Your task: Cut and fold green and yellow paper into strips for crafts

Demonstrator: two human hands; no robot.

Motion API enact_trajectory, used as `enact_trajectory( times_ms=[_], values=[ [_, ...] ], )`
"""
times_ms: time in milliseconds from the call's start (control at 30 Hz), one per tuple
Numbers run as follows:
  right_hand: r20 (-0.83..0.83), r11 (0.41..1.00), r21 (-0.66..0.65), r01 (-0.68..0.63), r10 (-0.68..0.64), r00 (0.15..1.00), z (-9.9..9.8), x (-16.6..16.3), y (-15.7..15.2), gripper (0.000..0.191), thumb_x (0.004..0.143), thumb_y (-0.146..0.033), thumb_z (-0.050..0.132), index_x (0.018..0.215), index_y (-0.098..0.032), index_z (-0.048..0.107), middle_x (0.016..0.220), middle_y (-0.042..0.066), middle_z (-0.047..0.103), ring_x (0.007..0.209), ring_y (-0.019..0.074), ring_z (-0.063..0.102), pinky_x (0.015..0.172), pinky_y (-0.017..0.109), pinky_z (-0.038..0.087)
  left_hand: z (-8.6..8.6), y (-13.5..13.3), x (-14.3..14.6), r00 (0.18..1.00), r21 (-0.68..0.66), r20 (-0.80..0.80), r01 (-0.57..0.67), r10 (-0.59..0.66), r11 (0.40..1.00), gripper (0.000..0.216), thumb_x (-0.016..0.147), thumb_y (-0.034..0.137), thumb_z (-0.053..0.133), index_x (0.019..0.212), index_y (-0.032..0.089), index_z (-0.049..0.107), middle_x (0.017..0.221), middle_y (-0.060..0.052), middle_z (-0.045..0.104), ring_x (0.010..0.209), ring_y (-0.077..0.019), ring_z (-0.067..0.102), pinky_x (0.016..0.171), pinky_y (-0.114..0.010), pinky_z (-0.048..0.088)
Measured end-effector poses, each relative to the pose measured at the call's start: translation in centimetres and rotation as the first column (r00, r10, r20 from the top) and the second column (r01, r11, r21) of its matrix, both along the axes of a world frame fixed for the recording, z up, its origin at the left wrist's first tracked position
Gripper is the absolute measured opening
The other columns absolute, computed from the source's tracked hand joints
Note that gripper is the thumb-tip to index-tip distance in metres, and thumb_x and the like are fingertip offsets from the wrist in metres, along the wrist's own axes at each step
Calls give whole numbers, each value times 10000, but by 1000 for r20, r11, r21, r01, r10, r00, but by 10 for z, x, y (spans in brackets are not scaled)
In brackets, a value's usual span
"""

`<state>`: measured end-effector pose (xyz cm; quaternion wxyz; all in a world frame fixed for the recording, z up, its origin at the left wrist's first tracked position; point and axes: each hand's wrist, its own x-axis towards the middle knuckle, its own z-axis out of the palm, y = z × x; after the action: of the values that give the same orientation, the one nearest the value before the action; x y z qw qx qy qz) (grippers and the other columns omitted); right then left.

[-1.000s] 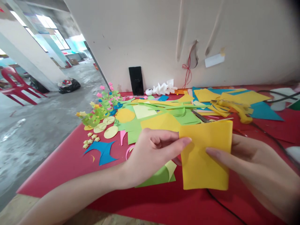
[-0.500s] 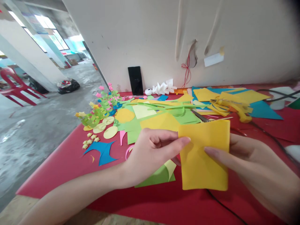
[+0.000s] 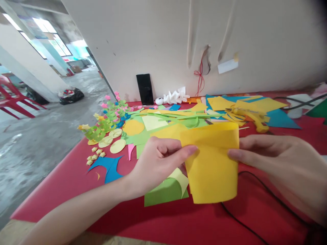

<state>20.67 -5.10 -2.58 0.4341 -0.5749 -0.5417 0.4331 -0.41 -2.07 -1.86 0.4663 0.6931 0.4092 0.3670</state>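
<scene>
A sheet of yellow paper is held up above the red tabletop, curved into a rounded, tube-like shape. My left hand pinches its left edge, thumb on the near face and fingers behind. At its right edge my right hand grips it the same way, the fingers partly hidden. Below my left hand lies a green sheet with a pale yellow piece curling on it. Blue paper scraps and small folded paper stars sit left of my left forearm.
Paper flowers and pale paper discs stand at the left. A black phone leans on the wall behind. A yellow glue gun lies among yellow and blue sheets at the back right. A black cord crosses the red surface.
The yellow paper has gone from nearly flat to more rounded, with its top edge bowing open. Both hands have shifted slightly left in view, and the right thumb is nearer the paper's right edge.
</scene>
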Motion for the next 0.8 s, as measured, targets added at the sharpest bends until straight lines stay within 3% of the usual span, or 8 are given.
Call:
enact_trajectory(
  times_ms=[233, 467, 633, 733, 800],
  values=[
    [-82, 999, 36, -1, 4, 997, -7, 2, 4, 114, 610, -330, 738, 687, -264, 688, 689, -39, 685, 628, 130, 633, 492, 107, 495, -2, 0, 2, 997, 91, -74, -28, 35, 995, 363, 777, 274, 574, 449, 124, 533, 397, 35, 494, 374, -49, 491, 343, -116, 319],
    [-14, 971, 216, 103, -103, 995, -10, 7, 5, 129, 761, -387, 616, 840, -298, 667, 856, -42, 685, 773, 143, 647, 658, 165, 537, -6, 6, 0, 988, 49, -66, -134, 137, 990, 393, 758, 345, 585, 441, 127, 502, 397, 39, 430, 382, -38, 417, 357, -129, 313],
    [-29, 969, 227, 95, -90, 995, -13, 9, 0, 160, 760, -383, 615, 886, -299, 663, 951, -13, 673, 909, 216, 627, 755, 260, 548, -8, 8, -2, 991, 30, -70, -116, 118, 993, 402, 762, 377, 581, 455, 127, 509, 418, 25, 470, 414, -53, 460, 377, -143, 318],
    [-8, 960, 254, 122, -124, 992, -8, 5, -1, 172, 735, -387, 638, 884, -302, 646, 946, -20, 669, 882, 198, 630, 667, 202, 554, -8, 7, -1, 992, 33, -53, -112, 114, 993, 406, 765, 369, 579, 447, 129, 498, 410, 25, 470, 412, -57, 479, 374, -139, 329],
    [20, 976, 207, 71, -76, 997, -5, 2, 0, 173, 710, -386, 662, 867, -314, 646, 907, -38, 676, 788, 158, 643, 585, 142, 536, -7, 5, -1, 993, 57, -45, -104, 106, 993, 402, 769, 338, 577, 438, 129, 486, 406, 25, 481, 402, -53, 481, 369, -132, 333]
  ],
)
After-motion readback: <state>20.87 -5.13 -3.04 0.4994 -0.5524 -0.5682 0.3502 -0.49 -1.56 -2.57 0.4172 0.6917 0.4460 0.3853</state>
